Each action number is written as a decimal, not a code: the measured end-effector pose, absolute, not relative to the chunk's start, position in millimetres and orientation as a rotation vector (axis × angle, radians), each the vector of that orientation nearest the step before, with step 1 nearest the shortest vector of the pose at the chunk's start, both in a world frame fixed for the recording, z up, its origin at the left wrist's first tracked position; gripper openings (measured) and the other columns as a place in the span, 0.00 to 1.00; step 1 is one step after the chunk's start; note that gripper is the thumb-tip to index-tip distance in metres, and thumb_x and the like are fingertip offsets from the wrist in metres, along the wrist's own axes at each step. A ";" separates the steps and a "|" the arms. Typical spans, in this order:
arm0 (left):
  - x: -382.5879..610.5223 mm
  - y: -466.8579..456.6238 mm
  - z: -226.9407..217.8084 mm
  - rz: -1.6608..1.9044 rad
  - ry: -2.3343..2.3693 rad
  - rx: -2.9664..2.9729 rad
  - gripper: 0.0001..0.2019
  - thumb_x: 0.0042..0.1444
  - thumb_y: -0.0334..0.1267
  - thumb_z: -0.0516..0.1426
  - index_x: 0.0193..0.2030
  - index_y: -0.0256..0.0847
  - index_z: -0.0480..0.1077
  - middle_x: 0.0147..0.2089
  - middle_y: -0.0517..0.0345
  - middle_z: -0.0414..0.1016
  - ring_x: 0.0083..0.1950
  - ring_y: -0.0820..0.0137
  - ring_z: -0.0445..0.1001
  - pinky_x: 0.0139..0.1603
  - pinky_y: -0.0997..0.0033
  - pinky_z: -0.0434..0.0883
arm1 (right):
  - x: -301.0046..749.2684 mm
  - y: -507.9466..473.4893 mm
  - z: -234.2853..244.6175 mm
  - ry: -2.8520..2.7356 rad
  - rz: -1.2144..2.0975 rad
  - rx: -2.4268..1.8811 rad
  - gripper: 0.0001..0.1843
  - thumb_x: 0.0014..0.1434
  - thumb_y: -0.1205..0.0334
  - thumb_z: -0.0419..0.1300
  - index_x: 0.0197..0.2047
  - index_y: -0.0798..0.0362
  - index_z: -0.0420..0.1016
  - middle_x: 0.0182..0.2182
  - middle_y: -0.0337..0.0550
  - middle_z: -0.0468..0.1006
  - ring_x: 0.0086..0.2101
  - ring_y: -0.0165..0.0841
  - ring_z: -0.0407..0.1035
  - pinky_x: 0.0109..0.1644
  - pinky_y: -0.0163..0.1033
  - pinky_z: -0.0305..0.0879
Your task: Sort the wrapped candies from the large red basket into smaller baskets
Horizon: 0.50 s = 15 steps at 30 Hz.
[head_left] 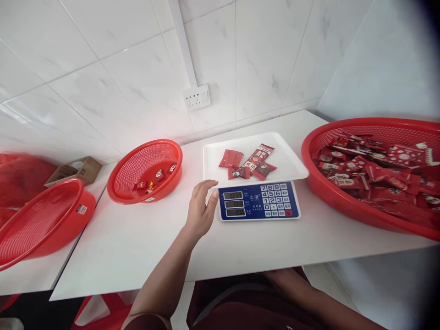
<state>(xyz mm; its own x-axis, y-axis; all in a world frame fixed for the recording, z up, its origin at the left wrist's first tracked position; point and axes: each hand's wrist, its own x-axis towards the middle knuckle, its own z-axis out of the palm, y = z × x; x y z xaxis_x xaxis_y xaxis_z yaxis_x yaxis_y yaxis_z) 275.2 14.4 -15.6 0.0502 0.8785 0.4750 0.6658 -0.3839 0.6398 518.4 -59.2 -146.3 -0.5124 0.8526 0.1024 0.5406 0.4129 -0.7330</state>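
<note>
My left hand is beside the left edge of a digital scale, its fingers loosely bent, thumb apart, with nothing in it. The scale has a blue keypad panel with three small displays; the top one seems to read 0.054. Several red candy packets lie on its white tray, a long one slanting across the others. Down at the table's front edge my right forearm reaches toward my lap, and the right hand is hidden below the tabletop.
To the right, a large red basket holds many red packets. A smaller red basket with several wrapped sweets stands left on the white table. Farther left are another red basket and a cardboard box. A tiled wall bounds the back.
</note>
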 end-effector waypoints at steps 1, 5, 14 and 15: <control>274.2 14.7 -15.5 1.243 1.586 2.079 0.15 0.65 0.44 0.47 0.53 0.43 0.66 0.52 0.49 0.71 0.56 0.65 0.68 0.55 0.59 0.67 | 527.8 -63.0 -151.9 -2.291 0.872 -1.131 0.19 0.61 0.59 0.53 0.52 0.30 0.74 0.49 0.29 0.77 0.49 0.38 0.72 0.51 0.41 0.71; 269.1 15.7 -15.2 1.232 1.617 2.072 0.15 0.65 0.44 0.47 0.52 0.43 0.66 0.52 0.48 0.71 0.56 0.65 0.69 0.54 0.60 0.68 | 585.1 -90.3 -183.2 -2.449 0.642 -0.964 0.21 0.58 0.62 0.57 0.55 0.36 0.73 0.49 0.36 0.77 0.46 0.36 0.74 0.47 0.36 0.74; 279.0 26.9 -20.9 1.160 1.612 2.108 0.15 0.65 0.44 0.47 0.53 0.43 0.65 0.54 0.48 0.71 0.57 0.63 0.68 0.54 0.58 0.68 | 626.4 -36.6 -142.9 -1.857 0.195 -1.586 0.26 0.53 0.35 0.55 0.39 0.49 0.74 0.41 0.48 0.79 0.38 0.42 0.74 0.39 0.47 0.72; 281.2 29.0 -21.8 1.148 1.603 2.124 0.15 0.65 0.44 0.47 0.54 0.43 0.65 0.54 0.48 0.70 0.57 0.63 0.68 0.55 0.58 0.68 | 623.8 -23.4 -139.7 -1.853 0.177 -1.636 0.29 0.53 0.33 0.53 0.40 0.49 0.74 0.41 0.49 0.79 0.39 0.43 0.73 0.40 0.49 0.71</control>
